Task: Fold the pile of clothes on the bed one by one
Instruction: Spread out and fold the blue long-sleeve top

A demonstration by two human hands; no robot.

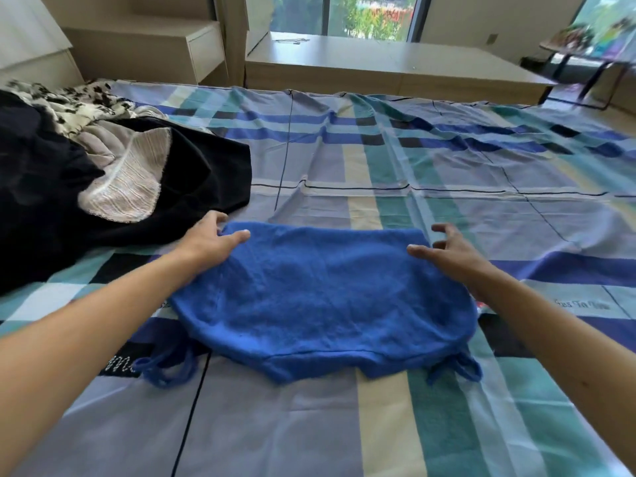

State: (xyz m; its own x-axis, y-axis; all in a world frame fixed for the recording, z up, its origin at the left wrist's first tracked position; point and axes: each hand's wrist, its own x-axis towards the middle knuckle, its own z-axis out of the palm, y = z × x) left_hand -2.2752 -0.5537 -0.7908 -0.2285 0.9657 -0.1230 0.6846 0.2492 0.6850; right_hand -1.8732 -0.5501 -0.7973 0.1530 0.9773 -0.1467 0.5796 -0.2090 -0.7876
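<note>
Your left hand (210, 241) pinches the far left corner of the blue top (320, 304); your right hand (447, 251) is spread, fingers loose, at its right corner. The clothes pile (86, 166) sits to the left on the bed (447, 187).

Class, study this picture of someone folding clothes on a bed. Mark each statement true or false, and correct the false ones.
1. The blue knitted top lies spread flat on the checked bed sheet. True.
2. The pile of black and pale clothes sits to the right of the top. False: it lies to the left, at the far side.
3. The left hand and the right hand are at the top's two far corners. True.
4. The top's thin straps point away from the person. False: they trail from the near edge.
5. The right hand is a closed fist. False: its fingers are spread open.
</note>
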